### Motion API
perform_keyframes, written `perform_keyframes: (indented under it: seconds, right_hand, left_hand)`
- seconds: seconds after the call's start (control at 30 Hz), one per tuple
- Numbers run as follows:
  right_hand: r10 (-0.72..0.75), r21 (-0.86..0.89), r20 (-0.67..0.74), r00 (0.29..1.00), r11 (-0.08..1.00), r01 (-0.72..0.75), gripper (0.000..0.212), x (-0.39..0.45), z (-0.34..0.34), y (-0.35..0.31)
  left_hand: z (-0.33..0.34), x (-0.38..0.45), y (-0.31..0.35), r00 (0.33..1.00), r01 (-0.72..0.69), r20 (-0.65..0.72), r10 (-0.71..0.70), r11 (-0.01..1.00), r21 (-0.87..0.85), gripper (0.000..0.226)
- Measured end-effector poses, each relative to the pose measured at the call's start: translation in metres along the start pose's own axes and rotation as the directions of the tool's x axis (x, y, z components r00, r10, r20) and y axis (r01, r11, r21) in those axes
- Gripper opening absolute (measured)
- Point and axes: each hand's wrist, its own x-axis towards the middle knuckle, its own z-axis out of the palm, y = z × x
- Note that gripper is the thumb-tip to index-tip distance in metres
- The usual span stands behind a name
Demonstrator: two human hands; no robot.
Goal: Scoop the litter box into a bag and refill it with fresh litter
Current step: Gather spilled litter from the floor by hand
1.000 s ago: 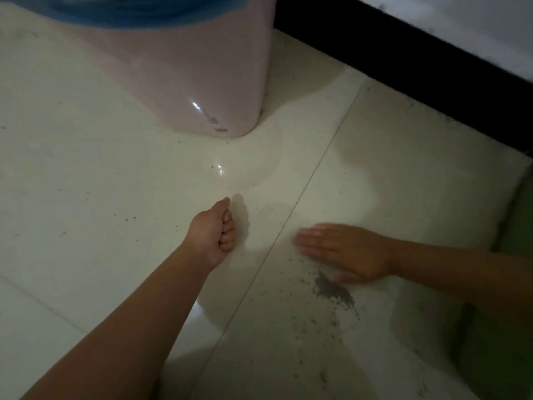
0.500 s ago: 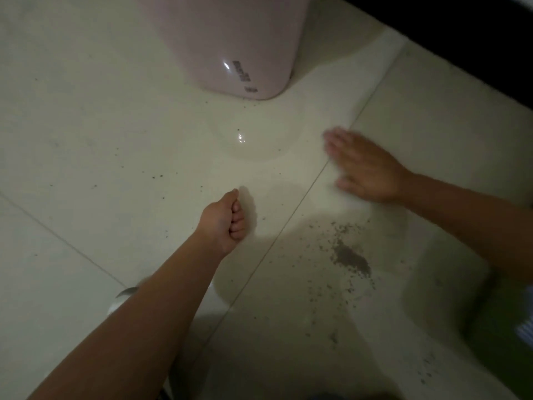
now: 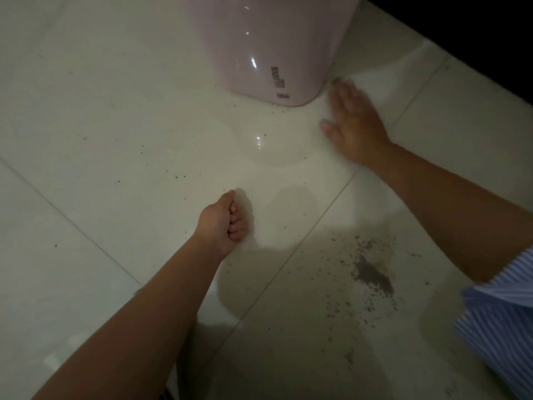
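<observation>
A pink plastic bin (image 3: 271, 44) stands on the pale tiled floor (image 3: 115, 116) at the top of the view. My right hand (image 3: 353, 125) lies flat on the tiles with straight fingers, its fingertips close to the bin's lower right corner. My left hand (image 3: 223, 223) is curled into a fist in the middle of the floor; I cannot see anything inside it. A small grey pile of spilled litter (image 3: 373, 277) lies on the tile below my right forearm, with loose grains scattered around it.
A dark skirting strip (image 3: 473, 39) runs along the top right edge. Single grains (image 3: 177, 177) dot the tiles left of the bin. A blue striped sleeve (image 3: 501, 313) shows at the right edge.
My right hand has slid away from the litter pile, up across the tiles to the bin's corner. My left fist has stayed put. The view has shifted toward the bin.
</observation>
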Motion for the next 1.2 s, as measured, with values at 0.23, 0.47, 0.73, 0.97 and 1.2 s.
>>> perform_keyframes:
  seconds: [0.23, 0.47, 0.73, 0.97, 1.2]
  right_hand:
    - [-0.645, -0.164, 0.224, 0.730, 0.714, 0.681, 0.071, -0.087, 0.063, -0.046]
    - [-0.767, 0.061, 0.364, 0.528, 0.586, 0.808, 0.059, -0.116, 0.033, -0.017]
    - [-0.357, -0.093, 0.179, 0.917, 0.922, 0.377, 0.068, -0.007, 0.037, -0.119]
    - [-0.711, -0.116, 0.387, 0.587, 0.594, 0.796, 0.072, -0.029, 0.066, -0.167]
    - [-0.821, -0.006, 0.470, 0.325, 0.365, 0.931, 0.078, -0.094, 0.070, -0.082]
  left_hand:
    - [-0.027, 0.000, 0.005, 0.999, -0.030, -0.039, 0.028, 0.998, -0.055, 0.046]
    - [-0.044, -0.007, 0.003, 0.999, 0.029, -0.044, -0.032, 0.998, -0.049, 0.046]
    - [-0.075, -0.016, 0.020, 0.991, -0.052, -0.132, 0.024, 0.975, -0.215, 0.041]
    - [-0.096, -0.016, 0.028, 0.970, -0.092, -0.241, 0.037, 0.971, -0.219, 0.041]
    - [-0.060, -0.015, 0.010, 0.992, -0.020, -0.127, 0.010, 0.997, -0.079, 0.041]
